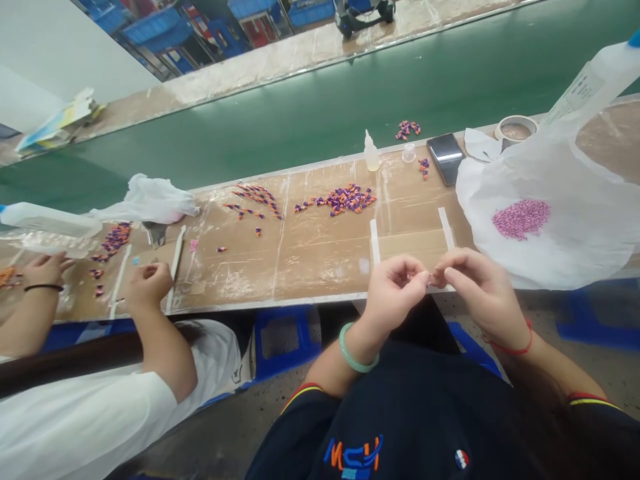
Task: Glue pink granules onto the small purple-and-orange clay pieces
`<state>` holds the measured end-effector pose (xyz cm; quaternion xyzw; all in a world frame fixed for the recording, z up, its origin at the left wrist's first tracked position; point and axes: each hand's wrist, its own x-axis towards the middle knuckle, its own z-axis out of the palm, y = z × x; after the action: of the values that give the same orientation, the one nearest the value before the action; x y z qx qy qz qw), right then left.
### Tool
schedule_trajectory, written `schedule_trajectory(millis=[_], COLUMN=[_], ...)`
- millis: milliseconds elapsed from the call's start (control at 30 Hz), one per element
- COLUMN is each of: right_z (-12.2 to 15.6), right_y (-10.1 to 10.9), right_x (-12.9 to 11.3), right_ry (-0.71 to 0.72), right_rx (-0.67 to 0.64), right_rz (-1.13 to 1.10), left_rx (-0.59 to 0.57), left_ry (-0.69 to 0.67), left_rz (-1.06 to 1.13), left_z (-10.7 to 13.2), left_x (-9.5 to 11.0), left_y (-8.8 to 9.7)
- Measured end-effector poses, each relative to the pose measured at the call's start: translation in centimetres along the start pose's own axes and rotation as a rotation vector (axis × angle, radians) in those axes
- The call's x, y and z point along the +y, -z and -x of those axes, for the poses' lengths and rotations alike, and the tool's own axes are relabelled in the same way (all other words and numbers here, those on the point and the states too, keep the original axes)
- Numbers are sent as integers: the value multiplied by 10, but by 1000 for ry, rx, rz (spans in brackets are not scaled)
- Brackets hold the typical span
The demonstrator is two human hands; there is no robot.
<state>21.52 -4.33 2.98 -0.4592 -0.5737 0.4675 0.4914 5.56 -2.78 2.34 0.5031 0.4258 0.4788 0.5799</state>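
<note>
My left hand (pixel 395 287) and my right hand (pixel 475 283) meet at the fingertips just in front of the workbench edge (pixel 280 301), pinching something tiny between them; the piece itself is too small to make out. A green bangle sits on my left wrist and a red cord on my right. A heap of small purple and orange parts (pixel 345 199) lies on the bench beyond my hands. A white plastic bag (pixel 550 200) at my right holds a pile of pink-purple bits (pixel 521 218). Two white strips (pixel 375 241) lie near my hands.
A small glue bottle (pixel 371 152), a clear cup (pixel 409 153), a dark phone (pixel 446 157) and a tape roll (pixel 516 127) stand along the green conveyor belt (pixel 300 120). At the left a co-worker's hands (pixel 149 283) handle more small parts (pixel 115 238) beside a crumpled white bag (pixel 150 200).
</note>
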Motion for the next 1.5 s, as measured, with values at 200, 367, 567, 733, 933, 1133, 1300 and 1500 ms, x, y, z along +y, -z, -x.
schedule_trajectory(millis=[200,367,567,733,933,1133,1300,1500], right_z=[-10,-14,-36,-69,-86,-90,-90,-92], right_y=[-4,-15,-4,1,-17,-26,-29,-23], right_x=[-7,-7,3,13,16,11,13,7], right_ry=[-16,32,2,74,114,156,192,213], right_rx=[-93,-94,-229,-578,-743,-837,-858,-811], right_rz=[204,287,367,898,1127,1290,1343,1303], left_rx=[-28,-69,4,129,90,86,88,100], left_ry=[66,80,71,48,117,114,118,118], left_rz=[-28,1,95,-47,-91,-86,-63,24], left_z=[0,-1,0,9,17,18,17,16], left_x=[-2,-4,-15,-30,-39,-41,-43,-44], left_y=[9,15,47,76,77,76,75,72])
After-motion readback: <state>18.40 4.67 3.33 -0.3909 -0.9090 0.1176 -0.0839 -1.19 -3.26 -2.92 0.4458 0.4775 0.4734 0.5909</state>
